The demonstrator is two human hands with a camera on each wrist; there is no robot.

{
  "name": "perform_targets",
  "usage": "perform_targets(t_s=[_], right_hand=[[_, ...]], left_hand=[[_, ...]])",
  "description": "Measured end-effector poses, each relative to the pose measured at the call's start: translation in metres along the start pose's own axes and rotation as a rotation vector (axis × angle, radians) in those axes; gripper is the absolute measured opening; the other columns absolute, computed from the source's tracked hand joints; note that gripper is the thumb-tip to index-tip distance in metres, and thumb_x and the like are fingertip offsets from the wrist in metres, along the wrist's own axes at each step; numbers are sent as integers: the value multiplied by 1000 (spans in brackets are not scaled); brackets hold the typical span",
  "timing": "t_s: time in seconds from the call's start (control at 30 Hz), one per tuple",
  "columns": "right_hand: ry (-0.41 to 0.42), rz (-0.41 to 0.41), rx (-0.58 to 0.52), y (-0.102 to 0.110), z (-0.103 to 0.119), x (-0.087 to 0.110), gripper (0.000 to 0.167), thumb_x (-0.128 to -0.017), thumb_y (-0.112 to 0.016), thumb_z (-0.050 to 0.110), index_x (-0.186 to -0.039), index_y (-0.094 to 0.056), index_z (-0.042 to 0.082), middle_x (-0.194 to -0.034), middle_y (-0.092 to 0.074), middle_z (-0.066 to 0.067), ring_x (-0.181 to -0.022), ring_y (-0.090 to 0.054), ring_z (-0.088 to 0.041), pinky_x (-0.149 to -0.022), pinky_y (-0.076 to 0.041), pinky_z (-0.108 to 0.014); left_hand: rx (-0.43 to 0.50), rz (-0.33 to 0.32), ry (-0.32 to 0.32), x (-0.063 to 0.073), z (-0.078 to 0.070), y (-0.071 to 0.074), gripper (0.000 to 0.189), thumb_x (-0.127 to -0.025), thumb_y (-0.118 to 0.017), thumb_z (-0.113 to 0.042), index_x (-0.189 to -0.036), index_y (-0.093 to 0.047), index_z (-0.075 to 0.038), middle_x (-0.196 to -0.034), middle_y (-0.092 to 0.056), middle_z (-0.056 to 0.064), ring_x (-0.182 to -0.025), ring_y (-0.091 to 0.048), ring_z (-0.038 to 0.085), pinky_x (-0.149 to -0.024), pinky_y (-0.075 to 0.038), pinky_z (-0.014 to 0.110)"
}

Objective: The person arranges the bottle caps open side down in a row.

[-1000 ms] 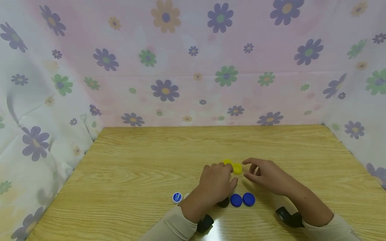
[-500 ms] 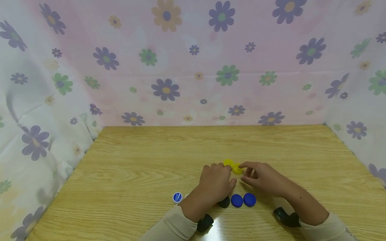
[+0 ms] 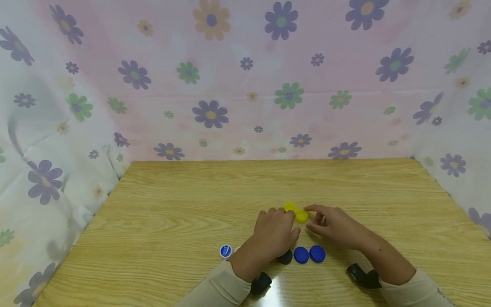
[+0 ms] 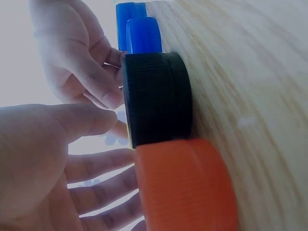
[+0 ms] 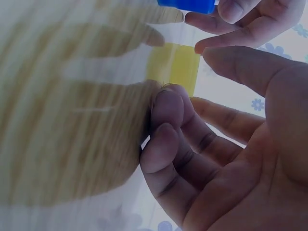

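Observation:
Two yellow bottle caps lie touching in the head view, a far one and a near one. My left hand is palm down at their left; its index fingertip is at the near cap's edge. At their right is my right hand, its index fingertip by the near cap's right edge and its thumb apart below. The right wrist view shows the yellow cap beyond the right hand's curled lower fingers. In the left wrist view, an orange cap and a black cap stand beside the left hand's extended fingers.
Nearer the person, a row holds a white cap with a blue label, a mostly hidden white one, the black cap and two blue caps. Black wrist cameras sit low over the wooden table. Floral cloth walls the back and sides.
The right hand has come left to the near yellow cap, its index finger resting on top half a second ago and now at the edge. That cap has shifted slightly; the left hand barely moved.

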State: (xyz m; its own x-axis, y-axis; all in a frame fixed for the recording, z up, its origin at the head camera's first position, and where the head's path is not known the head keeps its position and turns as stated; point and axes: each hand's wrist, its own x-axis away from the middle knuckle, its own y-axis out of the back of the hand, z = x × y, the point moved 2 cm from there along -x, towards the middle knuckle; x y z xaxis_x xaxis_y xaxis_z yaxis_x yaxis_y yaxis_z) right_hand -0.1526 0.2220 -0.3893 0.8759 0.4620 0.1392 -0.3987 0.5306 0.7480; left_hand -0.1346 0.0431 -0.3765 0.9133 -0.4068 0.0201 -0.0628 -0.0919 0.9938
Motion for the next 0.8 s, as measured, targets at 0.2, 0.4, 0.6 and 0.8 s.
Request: perform_targets(t_s=[0.2, 0.4, 0.6, 0.8], right_hand=[[14, -7, 11, -1, 1, 0, 48, -96, -67, 22, -136, -55, -3, -87, -66, 2, -70, -59, -7, -62, -49, -24], [34, -21, 35, -1, 1, 0, 40, -94, -70, 16, -127, -61, -3, -85, -66, 3, -71, -59, -6, -63, -49, -24], [22, -25, 32, -2, 2, -1, 31, -93, -70, 15, -120, -65, 1, -84, -65, 4, -73, -61, -6, -66, -50, -24], [28, -51, 41, -2, 3, 0, 32, -93, -71, 18, -119, -65, 2, -84, -66, 4, -72, -61, -5, -64, -51, -23]], left_hand=[[3, -8, -12, -1, 1, -3, 24, -94, -67, -43, -105, -73, -22, -95, -69, -4, -83, -62, 15, -73, -49, 34], [11, 9, -41, -1, 0, -3, 24, -96, -64, -40, -111, -72, -24, -98, -69, -5, -84, -61, 14, -72, -48, 33], [14, 22, -56, 0, -1, 0, 24, -98, -62, -39, -114, -71, -24, -101, -69, -4, -87, -61, 14, -73, -47, 33], [60, -3, -45, 0, -1, -1, 27, -98, -63, -38, -119, -69, -23, -110, -70, -6, -93, -65, 14, -76, -48, 35]])
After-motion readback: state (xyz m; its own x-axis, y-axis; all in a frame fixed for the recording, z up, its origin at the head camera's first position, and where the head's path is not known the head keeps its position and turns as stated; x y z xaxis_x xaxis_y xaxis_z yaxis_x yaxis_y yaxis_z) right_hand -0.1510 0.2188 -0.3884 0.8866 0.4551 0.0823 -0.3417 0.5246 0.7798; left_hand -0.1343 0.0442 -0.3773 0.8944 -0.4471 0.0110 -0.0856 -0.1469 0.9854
